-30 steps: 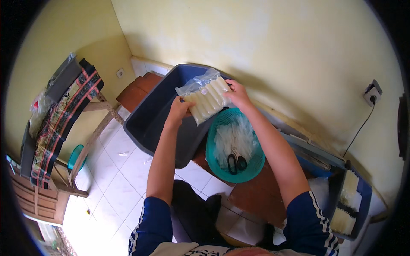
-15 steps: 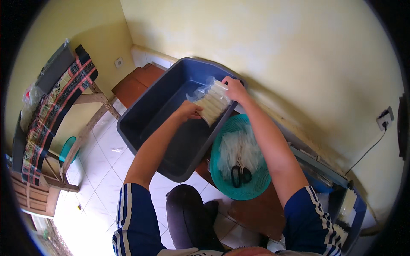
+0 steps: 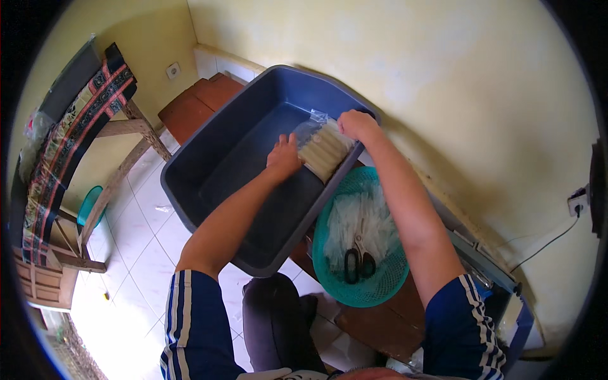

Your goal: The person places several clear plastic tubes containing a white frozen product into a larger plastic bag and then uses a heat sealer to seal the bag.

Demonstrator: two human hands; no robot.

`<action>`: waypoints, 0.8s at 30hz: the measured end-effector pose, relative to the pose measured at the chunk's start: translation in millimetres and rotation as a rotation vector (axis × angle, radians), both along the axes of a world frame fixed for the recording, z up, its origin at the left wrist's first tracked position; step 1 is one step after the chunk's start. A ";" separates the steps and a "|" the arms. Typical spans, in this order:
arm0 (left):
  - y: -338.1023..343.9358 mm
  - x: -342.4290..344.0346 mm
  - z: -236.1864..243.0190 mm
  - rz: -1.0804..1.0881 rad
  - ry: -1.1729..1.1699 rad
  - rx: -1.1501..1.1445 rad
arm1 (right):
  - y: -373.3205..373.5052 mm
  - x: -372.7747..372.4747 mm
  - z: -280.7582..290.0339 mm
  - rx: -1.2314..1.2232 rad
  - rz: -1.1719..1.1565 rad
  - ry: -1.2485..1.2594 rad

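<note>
A clear bag of pale, stick-shaped items rests inside the large grey plastic tub along its right side. My left hand is at the bag's left side, fingers apart and pointing up, touching it. My right hand is closed on the bag's upper right corner, beside the tub's rim. Below and right of the tub sits a teal mesh basket holding clear plastic bags and black-handled scissors.
A brown wooden bench lies behind the tub. At left stands a wooden frame draped with patterned cloth, a teal bucket behind it. Equipment and a blue bin sit at lower right. A cord hangs from a wall socket.
The bag has gone from being held up above the tub down into it, along the right side. My left hand's fingers have come off their grip and now point upward.
</note>
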State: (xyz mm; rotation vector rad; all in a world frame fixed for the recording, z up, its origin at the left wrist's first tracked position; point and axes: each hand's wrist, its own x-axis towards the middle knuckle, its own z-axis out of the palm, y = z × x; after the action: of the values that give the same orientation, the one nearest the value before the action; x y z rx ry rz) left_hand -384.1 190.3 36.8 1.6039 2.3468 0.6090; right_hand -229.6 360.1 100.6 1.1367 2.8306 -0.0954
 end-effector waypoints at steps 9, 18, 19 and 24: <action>3.7 -13.2 -3.2 -0.287 0.030 -0.010 | 22.2 -4.5 -17.6 -0.099 0.059 -0.255; 3.8 -14.8 4.0 -0.412 0.092 -0.088 | 8.2 -6.1 -8.5 -0.137 -0.056 -0.390; 3.2 -17.1 2.4 -0.420 0.102 -0.072 | 6.3 -8.1 -6.0 -0.156 -0.065 -0.405; 5.5 -20.5 -14.2 -0.419 0.084 0.005 | -3.9 -10.3 -1.8 -0.158 -0.061 -0.405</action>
State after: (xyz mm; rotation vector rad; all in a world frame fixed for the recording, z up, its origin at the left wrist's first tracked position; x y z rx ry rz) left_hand -404.6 195.8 22.6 2.0750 1.9666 0.4615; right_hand -239.9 356.1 98.8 1.0684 2.3905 -0.0812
